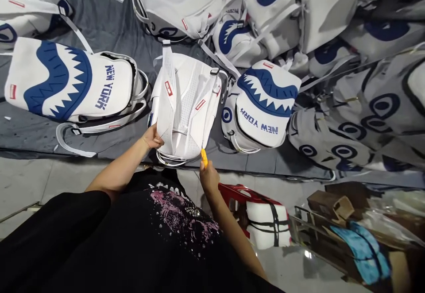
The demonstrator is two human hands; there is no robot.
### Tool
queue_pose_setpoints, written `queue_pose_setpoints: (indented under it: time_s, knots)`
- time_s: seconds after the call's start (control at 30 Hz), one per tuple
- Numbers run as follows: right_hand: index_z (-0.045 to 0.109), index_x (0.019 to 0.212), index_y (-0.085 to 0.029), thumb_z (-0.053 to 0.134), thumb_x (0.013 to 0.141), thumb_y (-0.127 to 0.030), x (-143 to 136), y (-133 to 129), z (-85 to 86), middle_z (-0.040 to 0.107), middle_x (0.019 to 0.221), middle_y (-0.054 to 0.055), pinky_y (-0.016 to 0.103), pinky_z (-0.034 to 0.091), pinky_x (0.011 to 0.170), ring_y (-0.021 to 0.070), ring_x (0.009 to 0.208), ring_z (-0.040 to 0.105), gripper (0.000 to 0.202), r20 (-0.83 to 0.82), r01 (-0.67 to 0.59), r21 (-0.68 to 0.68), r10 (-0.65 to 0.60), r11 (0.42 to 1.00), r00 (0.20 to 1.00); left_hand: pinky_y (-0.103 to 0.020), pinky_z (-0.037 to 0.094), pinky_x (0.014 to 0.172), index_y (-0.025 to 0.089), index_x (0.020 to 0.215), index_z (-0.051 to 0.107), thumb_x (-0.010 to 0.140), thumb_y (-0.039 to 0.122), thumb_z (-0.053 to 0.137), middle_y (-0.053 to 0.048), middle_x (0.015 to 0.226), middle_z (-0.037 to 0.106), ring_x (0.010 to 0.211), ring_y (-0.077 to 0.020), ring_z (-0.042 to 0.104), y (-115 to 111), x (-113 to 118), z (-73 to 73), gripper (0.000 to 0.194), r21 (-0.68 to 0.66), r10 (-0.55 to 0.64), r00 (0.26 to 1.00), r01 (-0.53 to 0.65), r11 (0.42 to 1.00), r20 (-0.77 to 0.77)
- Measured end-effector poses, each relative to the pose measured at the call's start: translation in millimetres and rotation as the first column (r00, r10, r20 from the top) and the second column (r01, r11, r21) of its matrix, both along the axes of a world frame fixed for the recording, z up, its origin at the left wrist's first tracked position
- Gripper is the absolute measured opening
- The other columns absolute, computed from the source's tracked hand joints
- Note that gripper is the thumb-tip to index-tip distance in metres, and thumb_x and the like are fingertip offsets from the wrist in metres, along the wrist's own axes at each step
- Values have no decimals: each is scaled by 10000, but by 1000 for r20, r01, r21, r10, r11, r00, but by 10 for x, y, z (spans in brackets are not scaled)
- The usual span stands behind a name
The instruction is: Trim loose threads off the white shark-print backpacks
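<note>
A white backpack (182, 102) lies on the grey cloth in front of me, its strap side up, with red-and-white labels on both straps. My left hand (154, 137) grips the bag's lower left edge, fingers closed on it. In my right hand (208, 176) is a small yellow-orange handled tool (203, 156), its tip against the bag's lower right corner; its exact kind is not clear. White backpacks with a blue shark-mouth print and "NEW YORK" lettering lie on either side, one at left (71, 80) and one at right (264, 102).
The grey cloth (109, 23) covers a long table. More white backpacks (179, 5) crowd its far side and right end (348, 125). Below the front edge stand a red stool (235, 191) with a white strapped bundle (268, 224), a cardboard box (323, 204) and a blue bag (365, 251).
</note>
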State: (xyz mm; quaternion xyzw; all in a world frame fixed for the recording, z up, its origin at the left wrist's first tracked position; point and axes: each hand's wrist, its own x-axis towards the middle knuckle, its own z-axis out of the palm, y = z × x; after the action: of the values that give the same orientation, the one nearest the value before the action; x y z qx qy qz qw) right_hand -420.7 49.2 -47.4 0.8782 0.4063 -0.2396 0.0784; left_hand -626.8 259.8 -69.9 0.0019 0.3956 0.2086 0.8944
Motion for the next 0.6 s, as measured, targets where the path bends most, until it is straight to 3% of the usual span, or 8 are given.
queue_pose_setpoints:
  time_s: [0.2,0.3,0.47,0.6]
  knots:
    - [590,1157,-116,306,1077,-366,32,-112,105,733,997,158,279,327,652,235,892,681,387,-102,44,45,-40,998,994,-104,289,340,161,1001,676,997,647,357,-68,833,744,566,-77,626,19,-20,53,581,44,22,999,-24,999,40]
    - [589,1174,-119,271,1075,-364,-26,-281,201,734,1016,162,285,362,677,252,920,689,414,-127,63,44,-57,997,990,-98,271,332,160,1006,668,992,655,361,-60,811,738,558,-76,631,24,-17,57,583,60,18,999,-21,998,43]
    - [604,1176,-109,250,1054,-304,-363,-841,376,749,947,159,303,423,674,280,878,719,422,-178,56,-45,-63,997,982,-87,236,303,155,975,637,967,708,340,-21,700,698,413,-46,535,22,-5,39,628,103,25,999,-28,994,31]
    - [633,1161,-174,390,1037,-358,-627,-940,304,764,934,108,290,437,670,266,888,727,329,-237,-28,-122,-2,992,972,-88,245,308,147,921,620,955,718,375,-6,694,683,394,-31,502,22,42,-8,623,138,-28,999,24,990,25]
